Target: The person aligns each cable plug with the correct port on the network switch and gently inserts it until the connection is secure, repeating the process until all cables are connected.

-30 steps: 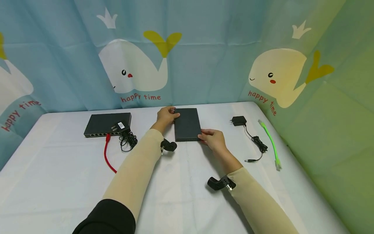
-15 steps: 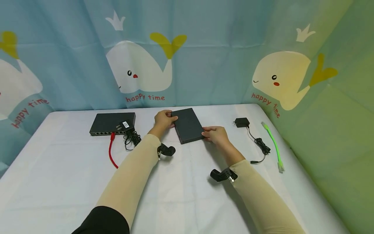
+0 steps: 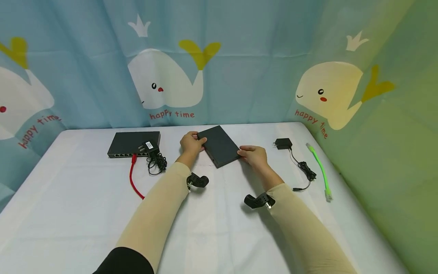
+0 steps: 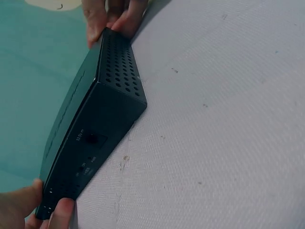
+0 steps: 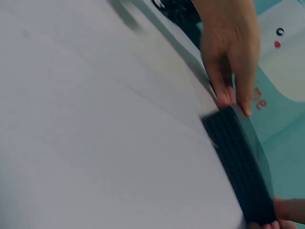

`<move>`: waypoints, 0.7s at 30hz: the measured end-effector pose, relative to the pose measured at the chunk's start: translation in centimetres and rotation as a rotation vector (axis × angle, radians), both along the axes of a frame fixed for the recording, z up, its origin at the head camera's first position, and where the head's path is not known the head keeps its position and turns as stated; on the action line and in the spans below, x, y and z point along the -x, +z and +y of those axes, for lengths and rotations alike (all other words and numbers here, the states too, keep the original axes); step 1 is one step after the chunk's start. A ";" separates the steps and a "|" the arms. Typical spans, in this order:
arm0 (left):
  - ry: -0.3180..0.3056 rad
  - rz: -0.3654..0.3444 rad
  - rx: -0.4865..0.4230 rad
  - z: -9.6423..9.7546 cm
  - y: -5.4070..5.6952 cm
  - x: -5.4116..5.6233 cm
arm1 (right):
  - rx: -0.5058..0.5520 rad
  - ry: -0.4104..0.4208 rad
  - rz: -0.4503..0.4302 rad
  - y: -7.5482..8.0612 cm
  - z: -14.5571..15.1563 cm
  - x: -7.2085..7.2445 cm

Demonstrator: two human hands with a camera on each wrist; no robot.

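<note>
In the head view, a flat black network switch point(image 3: 219, 146) sits askew near the table's far side, between both hands. The left hand point(image 3: 191, 144) pinches its left corner, thumb on top and fingers beneath the edge. At the opposite corner, the right hand point(image 3: 254, 156) grips it between thumb and fingers. The left wrist view shows the switch's side point(image 4: 95, 133) with a round power socket and small printed labels, and an adjoining side full of vent holes. Its lower edge lies close over the white cloth. From the right wrist, its vented side point(image 5: 238, 162) shows between the hands.
Another black switch point(image 3: 131, 140) stands at left, a red network cable point(image 3: 132, 173) at its ports and a black power adapter point(image 3: 150, 147) with bundled cord against it. At right lie a second adapter point(image 3: 283, 143) with its cord point(image 3: 305, 169) and a green network cable point(image 3: 319, 167).
Both hands have turned the switch counterclockwise, from nearly straight to slanted. The left hand shifted slightly nearer; the head view also shifted a little.
</note>
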State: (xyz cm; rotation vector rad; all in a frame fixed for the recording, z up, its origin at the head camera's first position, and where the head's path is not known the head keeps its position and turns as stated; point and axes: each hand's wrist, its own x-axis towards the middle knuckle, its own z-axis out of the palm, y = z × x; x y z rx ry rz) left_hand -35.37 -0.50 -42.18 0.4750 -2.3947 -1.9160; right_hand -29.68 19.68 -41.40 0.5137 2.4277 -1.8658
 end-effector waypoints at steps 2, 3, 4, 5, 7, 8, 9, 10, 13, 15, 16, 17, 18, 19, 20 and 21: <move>0.003 -0.008 -0.009 0.1 0.0 0.0 | 0.020 -0.054 0.057 -0.5 -0.3 -0.7; 0.002 -0.014 -0.015 0.1 -0.1 0.0 | 0.044 -0.088 0.079 -0.7 -0.6 -1.0; 0.003 -0.017 -0.017 0.2 -0.1 0.0 | 0.070 -0.116 0.095 -0.9 -0.9 -1.4; 0.004 -0.021 -0.019 0.2 -0.1 0.0 | 0.093 -0.141 0.104 -1.0 -1.2 -1.8; 0.010 -0.032 -0.029 0.2 -0.3 0.3 | 0.157 -0.184 0.110 -1.3 -1.9 -2.4; 0.016 -0.032 -0.029 0.2 -0.4 0.5 | 0.187 -0.198 0.111 -1.4 -2.3 -2.7; 0.017 -0.035 -0.028 0.2 -0.6 0.7 | 0.204 -0.212 0.109 -1.4 -2.7 -2.9; 0.018 -0.038 -0.026 0.2 -0.7 0.9 | 0.203 -0.227 0.109 -1.6 -3.1 -3.1; 0.038 -0.015 -0.029 0.1 -1.4 1.6 | 0.160 -0.286 0.127 -1.9 -4.3 -3.2; 0.038 -0.015 -0.029 0.0 -1.4 1.6 | 0.103 -0.344 0.147 -2.1 -5.0 -3.1; 0.038 -0.014 -0.029 -0.1 -1.3 1.4 | 0.078 -0.376 0.156 -2.2 -5.3 -3.1; 0.035 -0.011 -0.031 -0.1 -1.2 1.3 | 0.061 -0.404 0.165 -2.3 -5.6 -3.0; 0.017 -0.035 -0.030 -0.2 -0.7 0.9 | 0.052 -0.428 0.172 -2.3 -5.9 -2.9; 0.014 -0.034 -0.030 -0.2 -0.4 0.7 | 0.047 -0.451 0.180 -2.3 -6.1 -2.9; 0.012 -0.027 -0.029 -0.2 -0.3 0.5 | 0.049 -0.467 0.186 -2.2 -6.3 -2.8; 0.008 -0.024 -0.027 -0.1 -0.1 0.4 | 0.055 -0.479 0.189 -2.2 -6.5 -2.8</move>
